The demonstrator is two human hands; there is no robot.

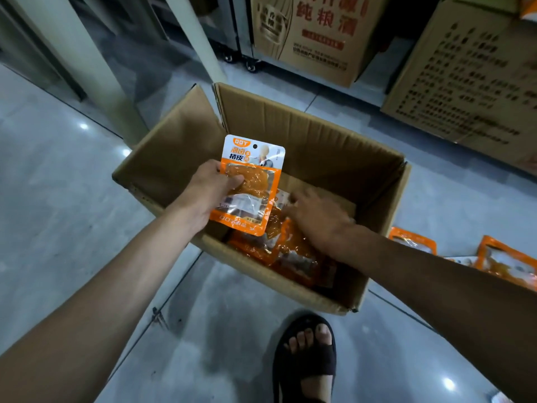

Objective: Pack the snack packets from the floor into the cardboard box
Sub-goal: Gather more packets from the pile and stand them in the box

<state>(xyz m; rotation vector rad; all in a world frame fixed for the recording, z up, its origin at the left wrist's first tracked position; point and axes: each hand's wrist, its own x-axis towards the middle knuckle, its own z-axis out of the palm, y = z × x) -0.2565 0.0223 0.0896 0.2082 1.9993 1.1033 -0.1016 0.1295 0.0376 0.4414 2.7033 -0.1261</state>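
An open cardboard box [325, 132] stands on the floor in the middle of the head view. My left hand [210, 189] grips an orange and white snack packet [251, 158] upright over the box's left side. My right hand [318, 218] reaches down into the box, fingers spread, resting on the orange packets [293, 254] piled at its bottom. Whether it holds one of them is hidden. More orange packets [507, 261] lie on the floor to the right of the box, partly behind my right forearm.
Two large printed cartons [313, 36] [465, 80] stand behind the box at the back right. A pale post [96, 68] and a wheeled metal frame [241, 56] rise at the back left. My sandalled foot [305, 359] is on the grey tiles just in front of the box.
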